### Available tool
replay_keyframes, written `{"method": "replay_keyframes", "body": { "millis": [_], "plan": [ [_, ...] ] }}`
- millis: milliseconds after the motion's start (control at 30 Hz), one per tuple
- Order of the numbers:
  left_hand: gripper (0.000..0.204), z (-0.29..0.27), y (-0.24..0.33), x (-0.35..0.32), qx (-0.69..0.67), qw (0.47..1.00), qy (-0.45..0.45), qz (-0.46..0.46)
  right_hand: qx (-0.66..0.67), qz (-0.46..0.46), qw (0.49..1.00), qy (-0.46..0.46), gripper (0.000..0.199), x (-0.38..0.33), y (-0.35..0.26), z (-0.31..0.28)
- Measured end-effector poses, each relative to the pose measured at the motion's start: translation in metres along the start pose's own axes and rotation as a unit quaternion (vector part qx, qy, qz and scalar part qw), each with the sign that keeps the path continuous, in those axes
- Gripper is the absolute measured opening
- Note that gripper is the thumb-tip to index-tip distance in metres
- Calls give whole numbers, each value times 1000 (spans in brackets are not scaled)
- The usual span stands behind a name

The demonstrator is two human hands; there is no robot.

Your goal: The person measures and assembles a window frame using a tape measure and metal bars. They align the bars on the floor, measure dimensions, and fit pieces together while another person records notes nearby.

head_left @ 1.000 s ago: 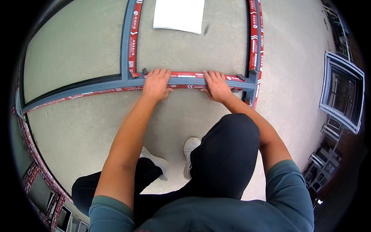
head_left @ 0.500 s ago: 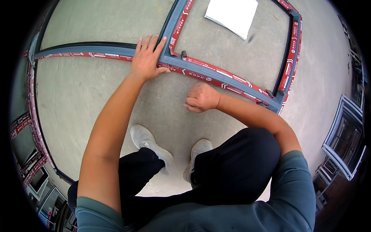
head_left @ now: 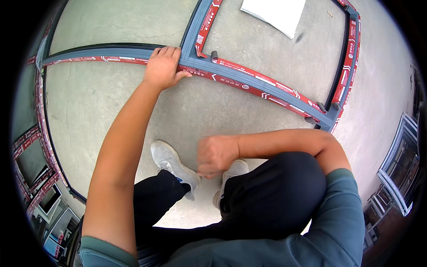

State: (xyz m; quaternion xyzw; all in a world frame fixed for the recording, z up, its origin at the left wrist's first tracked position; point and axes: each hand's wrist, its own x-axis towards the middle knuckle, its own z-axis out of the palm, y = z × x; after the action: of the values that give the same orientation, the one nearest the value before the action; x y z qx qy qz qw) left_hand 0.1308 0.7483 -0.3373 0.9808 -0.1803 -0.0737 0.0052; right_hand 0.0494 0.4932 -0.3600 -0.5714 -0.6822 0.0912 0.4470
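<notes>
You are pressing your left hand (head_left: 163, 67) flat on the grey window frame (head_left: 249, 75) lying on the floor, while your right hand (head_left: 216, 155) is hanging fisted, seemingly empty, near your shoes; next, probably regrip the red tape.

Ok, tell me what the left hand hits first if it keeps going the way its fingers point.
The left hand already lies on the grey frame bar with red tape. Its fingers point up the picture and slightly right, so they would probably meet the grey upright bar at the joint first; depth is hard to judge.
</notes>
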Motion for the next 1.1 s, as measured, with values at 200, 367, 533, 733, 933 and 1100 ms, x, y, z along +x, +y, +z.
{"method": "replay_keyframes", "body": {
  "millis": [200, 367, 533, 733, 933, 1100],
  "plan": [
    [77, -3, 0, -2, 23, 1000, 16, 6, -33, 10, 999, 22, 30, -19, -1, 2],
    [79, -8, 3, 1, 15, 1000, -1, 7, -61, 38, 996, 53, 32, -16, -27, 2],
    [81, -7, 5, 4, 16, 999, 20, 20, -109, 36, 990, 85, 32, -38, -6, -22],
    [84, -8, 6, 6, 17, 999, -2, 33, -313, 179, 924, 125, 23, -90, -25, -89],
    [107, -17, 24, 2, 2, 1000, 12, 14, -487, 416, 714, 283, 28, -155, -53, -113],
    [115, -43, 106, 43, -49, 988, 16, 143, -435, 514, 725, 147, 47, -169, -61, -120]
  ]
}}
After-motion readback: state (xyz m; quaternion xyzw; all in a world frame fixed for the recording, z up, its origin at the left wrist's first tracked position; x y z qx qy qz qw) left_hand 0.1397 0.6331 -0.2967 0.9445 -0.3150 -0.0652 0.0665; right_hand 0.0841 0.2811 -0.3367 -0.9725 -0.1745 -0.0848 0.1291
